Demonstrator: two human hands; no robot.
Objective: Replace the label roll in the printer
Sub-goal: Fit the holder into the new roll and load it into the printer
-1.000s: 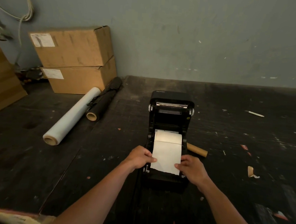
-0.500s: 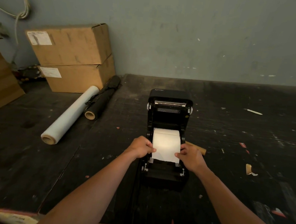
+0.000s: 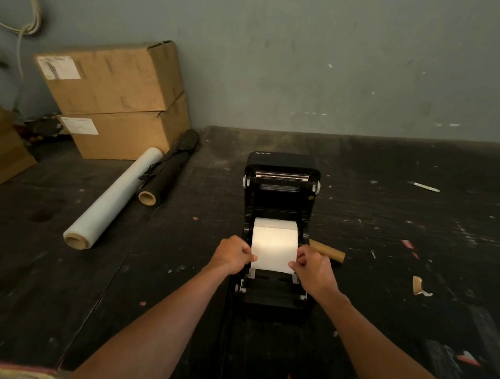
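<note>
- Two bare forearms reach in from the near edge over the dark desk [image 3: 61, 280].
- The left hand [image 3: 233, 254] has its fingers curled and pinches the left edge of the paper [image 3: 272, 253].
- The right hand [image 3: 311, 263] is curled the same way and pinches the paper's right edge.
- The paper runs from the white roll [image 3: 275, 224], which sits inside the open black printer [image 3: 274, 296] at mid-desk.
- The printer's lid [image 3: 281, 176] stands raised at the far side.
- A cardboard core [image 3: 328, 251] lies just right of the printer.
- Far left lie a clear film roll [image 3: 113, 198] and a black roll [image 3: 168, 172], with two stacked boxes [image 3: 116, 99] by the wall.
</note>
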